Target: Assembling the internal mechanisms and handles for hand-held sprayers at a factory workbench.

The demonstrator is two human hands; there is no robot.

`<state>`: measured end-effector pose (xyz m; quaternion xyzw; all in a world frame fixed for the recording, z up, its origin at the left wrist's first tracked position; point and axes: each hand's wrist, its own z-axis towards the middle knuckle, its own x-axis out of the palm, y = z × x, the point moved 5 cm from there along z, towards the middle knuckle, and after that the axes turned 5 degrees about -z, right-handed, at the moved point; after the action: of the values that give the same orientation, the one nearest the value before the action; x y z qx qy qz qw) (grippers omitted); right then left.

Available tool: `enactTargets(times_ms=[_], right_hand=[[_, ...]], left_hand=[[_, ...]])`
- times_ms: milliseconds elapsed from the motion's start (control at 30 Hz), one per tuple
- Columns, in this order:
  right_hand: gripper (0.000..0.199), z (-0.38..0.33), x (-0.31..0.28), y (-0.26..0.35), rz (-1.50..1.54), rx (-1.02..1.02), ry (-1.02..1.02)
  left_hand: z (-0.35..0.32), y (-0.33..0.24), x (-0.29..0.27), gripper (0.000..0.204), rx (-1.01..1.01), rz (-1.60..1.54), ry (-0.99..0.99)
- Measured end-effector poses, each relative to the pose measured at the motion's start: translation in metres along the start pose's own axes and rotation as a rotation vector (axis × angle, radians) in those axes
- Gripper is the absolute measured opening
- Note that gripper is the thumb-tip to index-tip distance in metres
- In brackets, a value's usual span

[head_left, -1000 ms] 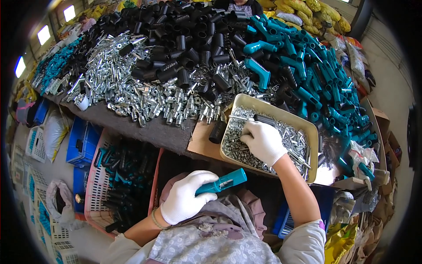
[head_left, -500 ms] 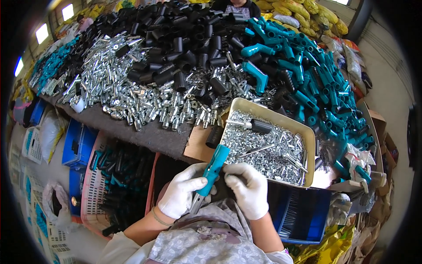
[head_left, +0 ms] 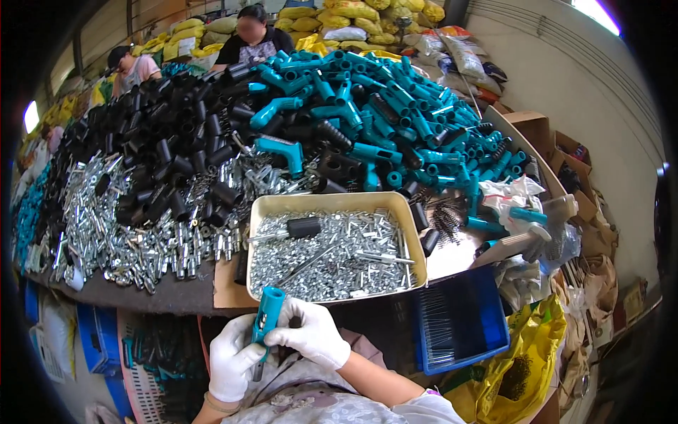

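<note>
1. Working the right hand [head_left: 311,333] at the teal tube [head_left: 269,311], no longer in the cream tray [head_left: 417,244] — apparently moving past picking.
2. Gripping the tube with the left hand [head_left: 232,357], lower centre of frame; pinching narrowly with the right — cannot tell around what.
3. Leaning slightly, showing a glossy open top and slotted side.

Looked bright over the worktop [head_left: 180,298], burned out to white at the left window [head_left: 30,118] and upper-right pane [head_left: 597,13]; glinted off metal parts [head_left: 99,205]; sank into shadow underneath; came out fairly sharp centrally; curved strongly, blackening toward the rim.
</note>
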<state>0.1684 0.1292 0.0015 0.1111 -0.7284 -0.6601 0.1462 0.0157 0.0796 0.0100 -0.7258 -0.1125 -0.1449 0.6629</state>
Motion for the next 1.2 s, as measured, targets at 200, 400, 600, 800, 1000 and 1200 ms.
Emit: enactTargets(times_ms=[200, 400, 600, 800, 1000, 1200], right_hand=[[0.046, -0.006, -0.021, 0.026, -0.153, -0.192, 0.107], [0.043, -0.009, -0.042, 0.033, -0.067, -0.113, 0.197], [0.035, -0.016, -0.063, 0.051, -0.229, -0.043, 0.047], [0.009, -0.027, -0.057, 0.06, -0.637, -0.259, -0.08], [0.008, -0.032, -0.038, 0.063, -0.702, -0.482, -0.211], [0.012, -0.022, -0.038, 0.039, -0.425, -0.199, -0.11]], left_hand=[[0.004, 0.003, 0.02, 0.068, -0.03, 0.081, 0.088], [0.015, 0.005, 0.049, 0.071, -0.185, -0.073, 0.179], [0.021, 0.013, 0.066, 0.065, -0.316, -0.419, 0.234], [0.024, 0.004, 0.064, 0.056, -0.135, -0.135, 0.164], [0.016, 0.0, 0.046, 0.053, 0.093, 0.071, 0.061], [0.013, -0.001, 0.035, 0.052, 0.078, 0.167, 0.088]])
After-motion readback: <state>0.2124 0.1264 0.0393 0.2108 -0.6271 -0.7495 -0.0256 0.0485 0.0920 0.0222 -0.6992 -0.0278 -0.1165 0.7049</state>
